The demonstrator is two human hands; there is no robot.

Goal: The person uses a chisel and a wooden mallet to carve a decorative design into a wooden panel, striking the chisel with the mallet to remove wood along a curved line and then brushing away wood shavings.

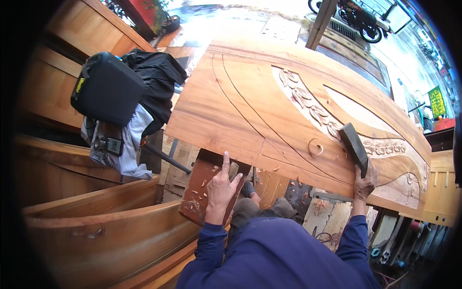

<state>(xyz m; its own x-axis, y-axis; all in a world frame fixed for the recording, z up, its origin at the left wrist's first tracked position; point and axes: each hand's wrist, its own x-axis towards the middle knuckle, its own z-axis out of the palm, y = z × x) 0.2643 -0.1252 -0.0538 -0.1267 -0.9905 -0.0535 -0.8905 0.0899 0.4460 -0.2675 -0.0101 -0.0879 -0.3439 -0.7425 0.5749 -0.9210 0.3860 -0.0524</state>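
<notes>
A large carved wooden panel [231, 115] lies in front of me, with leaf reliefs [302, 96] along a curved band and long curved grooves on its left part. My right hand [365, 183] is closed around the lower end of a long dark block [355, 147], which slants up over the carved band. My left hand [221, 190] is at the panel's near left edge. Its index finger points up onto that edge and its thumb stands apart. Close to the thumb is a small wooden piece [233, 169], partly hidden. A curled shaving [315, 146] rests on the panel.
A reddish-brown stool top [192, 192] with shavings is beneath my left hand. At left, a black case [108, 89] and dark cloth [156, 72] sit beside stacked wooden panels [110, 231]. A wooden post [321, 24] and a motorcycle [361, 19] stand beyond the panel.
</notes>
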